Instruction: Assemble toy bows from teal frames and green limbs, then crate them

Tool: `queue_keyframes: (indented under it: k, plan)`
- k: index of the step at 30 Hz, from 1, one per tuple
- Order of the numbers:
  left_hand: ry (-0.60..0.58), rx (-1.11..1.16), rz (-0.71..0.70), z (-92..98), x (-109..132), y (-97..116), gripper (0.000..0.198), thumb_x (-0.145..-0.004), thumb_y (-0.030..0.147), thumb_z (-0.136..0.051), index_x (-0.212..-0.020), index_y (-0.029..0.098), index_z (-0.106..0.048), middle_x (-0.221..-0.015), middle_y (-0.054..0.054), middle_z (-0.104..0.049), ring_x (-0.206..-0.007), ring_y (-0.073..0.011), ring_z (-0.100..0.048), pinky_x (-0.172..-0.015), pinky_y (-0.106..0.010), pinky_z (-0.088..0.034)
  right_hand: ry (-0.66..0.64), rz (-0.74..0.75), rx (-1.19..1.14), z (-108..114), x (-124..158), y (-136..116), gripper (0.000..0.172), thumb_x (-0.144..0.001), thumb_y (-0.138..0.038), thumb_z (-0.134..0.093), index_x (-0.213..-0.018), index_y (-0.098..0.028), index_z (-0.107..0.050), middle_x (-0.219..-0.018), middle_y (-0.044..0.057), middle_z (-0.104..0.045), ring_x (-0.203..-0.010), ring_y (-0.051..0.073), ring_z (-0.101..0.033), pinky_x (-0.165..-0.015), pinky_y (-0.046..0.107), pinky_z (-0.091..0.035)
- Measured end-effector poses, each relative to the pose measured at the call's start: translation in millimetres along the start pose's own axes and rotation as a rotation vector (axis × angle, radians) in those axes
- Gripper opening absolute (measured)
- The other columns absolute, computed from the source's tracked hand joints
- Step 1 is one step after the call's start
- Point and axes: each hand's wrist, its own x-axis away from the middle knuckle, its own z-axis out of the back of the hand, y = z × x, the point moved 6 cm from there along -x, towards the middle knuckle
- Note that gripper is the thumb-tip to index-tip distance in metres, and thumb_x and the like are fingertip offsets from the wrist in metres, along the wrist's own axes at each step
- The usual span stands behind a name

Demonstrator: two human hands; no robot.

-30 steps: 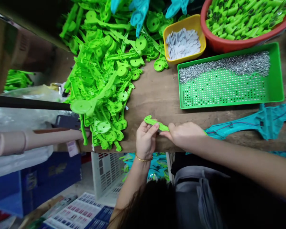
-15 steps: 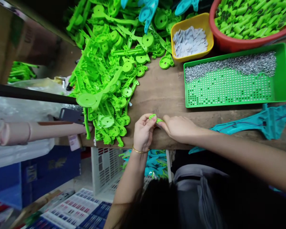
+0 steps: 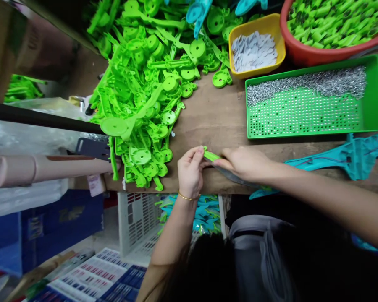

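Observation:
Between my two hands, over the front edge of the table, is a small bright green plastic part [image 3: 211, 156]. My left hand [image 3: 190, 173], with a gold bangle on its wrist, is closed in a pinch at the part's left end. My right hand [image 3: 245, 162] is wrapped round its other end, so that end is hidden. A grey, flat, blurred strip [image 3: 234, 178] shows just below my right hand; what it is and whether the hand holds it, I cannot tell.
A heap of green plastic parts [image 3: 145, 105] covers the left. Behind stand a yellow bin [image 3: 280, 48] of white pieces and a red tub [image 3: 302, 54] of green pieces. A green tray [image 3: 305, 133] holds small metal screws. A blue part [image 3: 321, 161] lies right; below is a white crate [image 3: 123, 226].
My right hand has shifted slightly right, away from the left. More of the green part now shows between them, and the grey strip has come into sight. The view has shifted slightly.

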Motion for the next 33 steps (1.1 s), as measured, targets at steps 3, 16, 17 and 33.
queue_keyframes:
  k: [3, 16, 17, 33]
  plan:
    - [0.012, 0.066, -0.049, 3.7, 1.6, -1.9, 0.039, -0.059, 0.042, -0.086, -0.082, 0.017, -0.069, -0.069, 0.002, -0.069, -0.061, -0.0099, -0.065, -0.061, -0.020, -0.054, -0.120, 0.013, 0.001, -0.8, 19.3, 17.8, 0.050, -0.093, -0.057, -0.035, -0.098, -0.018, -0.065, -0.098, 0.013, -0.072, -0.092, 0.028, -0.067, -0.073, 0.035, -0.045]
    - [-0.219, -0.071, 0.235, -21.8, 59.1, -43.8, 0.032, -0.062, 0.026, -0.086, -0.088, 0.018, -0.067, -0.084, 0.000, -0.072, -0.073, -0.0116, -0.067, -0.070, -0.021, -0.054, 0.039, 0.073, -0.093, -12.9, 38.6, 10.2, 0.027, -0.094, -0.030, -0.045, -0.102, -0.014, -0.066, -0.096, 0.010, -0.068, -0.090, 0.024, -0.061, -0.080, 0.037, -0.044]
    - [-0.213, -0.094, 0.216, -20.2, 58.6, -43.7, 0.032, -0.063, 0.026, -0.085, -0.088, 0.018, -0.067, -0.085, 0.000, -0.072, -0.074, -0.0120, -0.067, -0.070, -0.021, -0.054, 0.033, 0.086, -0.116, -13.8, 38.1, 9.2, 0.026, -0.094, -0.028, -0.045, -0.102, -0.013, -0.066, -0.097, 0.010, -0.068, -0.091, 0.024, -0.061, -0.081, 0.037, -0.044]
    - [-0.398, -0.074, 0.113, -27.0, 39.6, -13.5, 0.023, -0.065, 0.017, -0.083, -0.083, 0.021, -0.070, -0.084, 0.000, -0.068, -0.081, -0.0130, -0.066, -0.076, -0.025, -0.055, 0.013, 0.108, -0.123, -7.2, 41.7, 15.7, 0.028, -0.088, -0.038, -0.058, -0.103, -0.016, -0.067, -0.103, 0.009, -0.068, -0.100, 0.025, -0.059, -0.088, 0.040, -0.041]
